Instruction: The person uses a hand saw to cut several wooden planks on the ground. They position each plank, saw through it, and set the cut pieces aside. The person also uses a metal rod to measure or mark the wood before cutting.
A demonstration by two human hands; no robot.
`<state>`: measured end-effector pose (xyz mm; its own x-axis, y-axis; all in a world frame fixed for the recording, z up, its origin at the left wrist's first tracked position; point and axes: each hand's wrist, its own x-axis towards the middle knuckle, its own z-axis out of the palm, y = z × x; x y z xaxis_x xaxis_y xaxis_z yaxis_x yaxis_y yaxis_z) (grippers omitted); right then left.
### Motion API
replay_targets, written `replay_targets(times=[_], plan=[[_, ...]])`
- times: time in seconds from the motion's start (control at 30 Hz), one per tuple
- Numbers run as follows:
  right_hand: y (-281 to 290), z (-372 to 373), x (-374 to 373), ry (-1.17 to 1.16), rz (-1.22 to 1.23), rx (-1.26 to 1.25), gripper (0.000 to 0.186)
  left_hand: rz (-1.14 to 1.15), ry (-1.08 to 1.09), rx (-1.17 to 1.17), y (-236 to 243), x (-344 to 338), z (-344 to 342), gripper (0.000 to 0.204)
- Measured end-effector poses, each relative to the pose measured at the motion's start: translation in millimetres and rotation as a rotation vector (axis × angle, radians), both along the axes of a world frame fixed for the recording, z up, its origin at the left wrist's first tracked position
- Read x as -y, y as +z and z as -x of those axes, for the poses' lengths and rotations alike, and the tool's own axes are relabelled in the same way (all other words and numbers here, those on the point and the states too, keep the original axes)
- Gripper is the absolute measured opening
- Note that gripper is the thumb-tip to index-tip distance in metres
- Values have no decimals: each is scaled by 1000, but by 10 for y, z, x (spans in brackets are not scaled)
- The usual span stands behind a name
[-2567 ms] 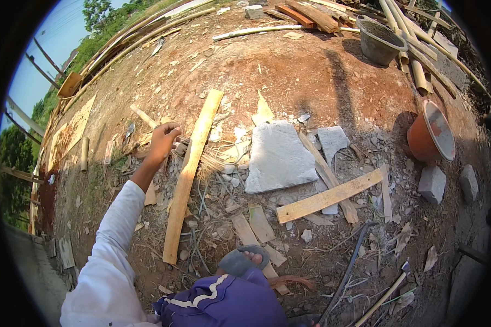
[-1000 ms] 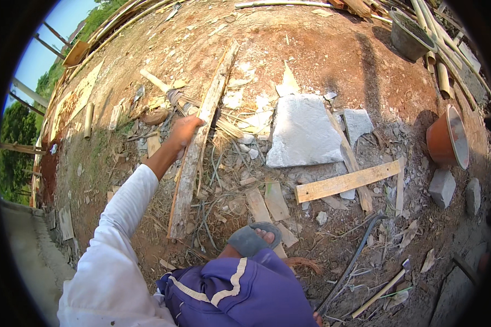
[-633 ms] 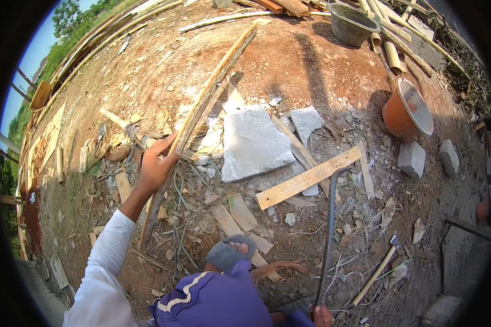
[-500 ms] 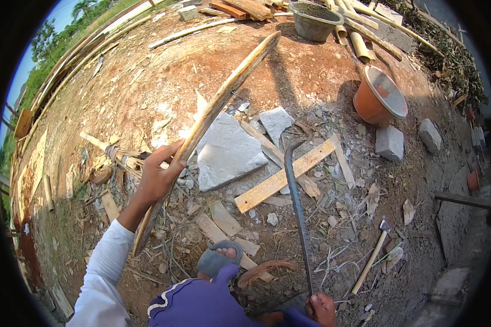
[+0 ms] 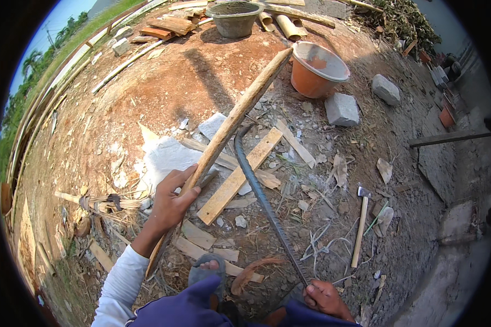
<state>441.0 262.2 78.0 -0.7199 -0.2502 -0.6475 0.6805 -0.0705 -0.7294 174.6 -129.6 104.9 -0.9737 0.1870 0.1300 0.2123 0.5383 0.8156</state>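
My left hand (image 5: 174, 199) is closed around a long, rough wooden pole (image 5: 240, 111), which slants up and to the right. My right hand (image 5: 324, 298), near the lower edge, grips the bottom end of a ribbed steel reinforcing bar (image 5: 267, 207). The bar is bent into a short hook at its upper end, which overlaps the pole's edge in the picture; whether they touch I cannot tell. Behind the pole lies a broken pale stone slab (image 5: 169, 158), partly hidden. A flat plank (image 5: 240, 177) with holes rests on the ground between pole and bar.
A wooden-handled hammer-like tool (image 5: 361, 226) lies to the right. Farther off stand an orange bucket (image 5: 305, 79), a grey tub (image 5: 234, 24) and two pale blocks (image 5: 342, 110). A tied stick broom (image 5: 109, 203) lies at left. Wood scraps and rubble surround my sandalled foot (image 5: 207, 272).
My view has swung right, so the ground things sit farther left. The pole's upper end now shows against the orange bucket's rim. Both hands keep their holds.
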Motion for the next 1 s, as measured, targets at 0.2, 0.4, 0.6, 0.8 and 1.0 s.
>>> replay_targets(times=[0.2, 0.4, 0.6, 0.8, 1.0], plan=[[31, -117, -40, -46, 22, 44, 34, 3, -28, 22, -39, -134, 23, 53], [31, -173, -75, -64, 49, 36, 34, 0, -19, 58, -103, -150, 3, 53], [101, -173, -54, -100, 101, 110, 34, -15, -4, 70, -154, -148, -1, 53], [119, -146, -27, -49, 113, 98, 34, -45, -19, 70, -177, -171, 4, 53], [161, -144, -50, -40, 190, 118, 37, -45, -19, 40, -198, -107, 7, 53]])
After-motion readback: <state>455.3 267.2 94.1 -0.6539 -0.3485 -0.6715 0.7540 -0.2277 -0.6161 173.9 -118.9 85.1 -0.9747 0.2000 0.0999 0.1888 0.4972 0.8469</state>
